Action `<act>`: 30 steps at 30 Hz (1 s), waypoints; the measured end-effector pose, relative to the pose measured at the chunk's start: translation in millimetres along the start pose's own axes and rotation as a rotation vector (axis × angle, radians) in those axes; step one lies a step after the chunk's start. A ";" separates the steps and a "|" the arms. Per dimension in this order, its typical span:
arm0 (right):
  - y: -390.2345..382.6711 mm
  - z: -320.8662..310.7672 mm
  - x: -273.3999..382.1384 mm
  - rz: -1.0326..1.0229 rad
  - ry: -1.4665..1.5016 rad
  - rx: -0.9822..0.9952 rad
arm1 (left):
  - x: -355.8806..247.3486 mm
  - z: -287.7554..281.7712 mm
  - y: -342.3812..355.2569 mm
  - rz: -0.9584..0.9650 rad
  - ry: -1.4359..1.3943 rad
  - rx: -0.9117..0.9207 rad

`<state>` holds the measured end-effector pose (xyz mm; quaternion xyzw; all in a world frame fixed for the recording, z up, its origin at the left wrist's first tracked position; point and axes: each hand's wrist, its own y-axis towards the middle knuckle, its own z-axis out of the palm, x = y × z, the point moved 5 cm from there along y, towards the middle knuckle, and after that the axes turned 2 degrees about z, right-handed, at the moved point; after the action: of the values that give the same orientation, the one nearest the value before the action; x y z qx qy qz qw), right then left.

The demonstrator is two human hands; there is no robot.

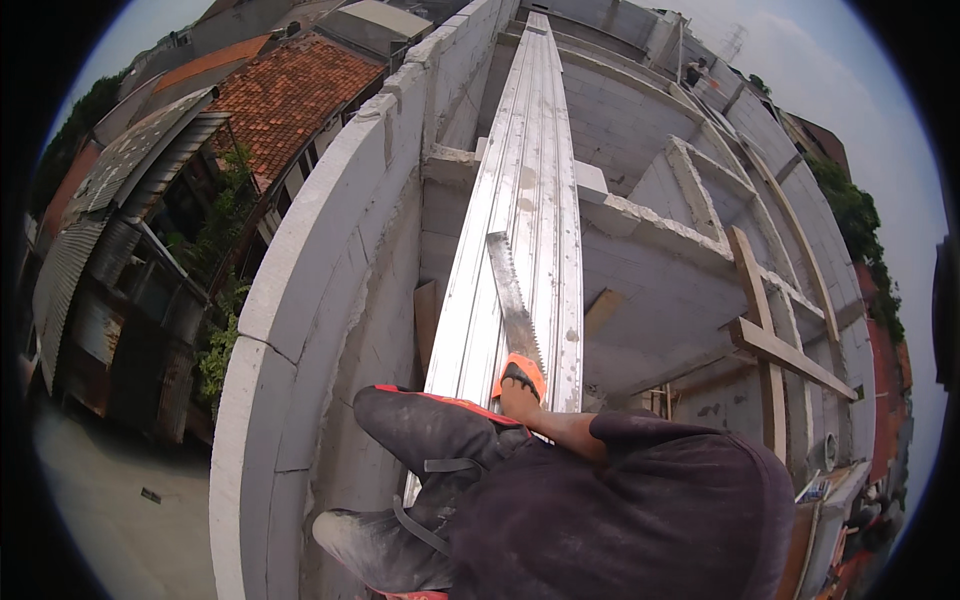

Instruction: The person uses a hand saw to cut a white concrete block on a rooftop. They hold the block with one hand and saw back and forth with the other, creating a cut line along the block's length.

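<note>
My right hand is closed round the orange and black handle of a handsaw. Its long toothed blade points away from me over a stack of long silvery metal profiles. Whether the blade touches the metal, I cannot tell. The profiles run lengthwise from under me to the far end of the structure, with grey spots on their surface. My bent leg in dark trousers lies across their left near side. My left hand is not in view.
A pale block wall rises along the left, with a drop to tiled roofs beyond. Deep rooms lie below, divided by rough-topped walls. Wooden planks cross at the right. A person is far off at the upper right.
</note>
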<state>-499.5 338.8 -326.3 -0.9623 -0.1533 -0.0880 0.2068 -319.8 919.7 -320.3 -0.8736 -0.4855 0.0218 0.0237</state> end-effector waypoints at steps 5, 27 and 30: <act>2.0 -12.1 9.4 -0.129 -0.164 0.139 | 21.8 4.9 -15.3 0.046 -0.044 -0.062; 1.6 -16.6 19.0 -0.030 -0.170 0.193 | 28.5 8.0 4.7 -0.043 -0.041 0.094; 8.4 -21.2 24.7 -0.107 -0.163 0.148 | 32.8 19.9 -4.3 -0.048 -0.046 0.066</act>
<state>-475.8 328.9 -304.6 -0.9387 -0.2270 -0.0089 0.2592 -307.4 950.1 -340.4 -0.8596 -0.5060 0.0573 0.0417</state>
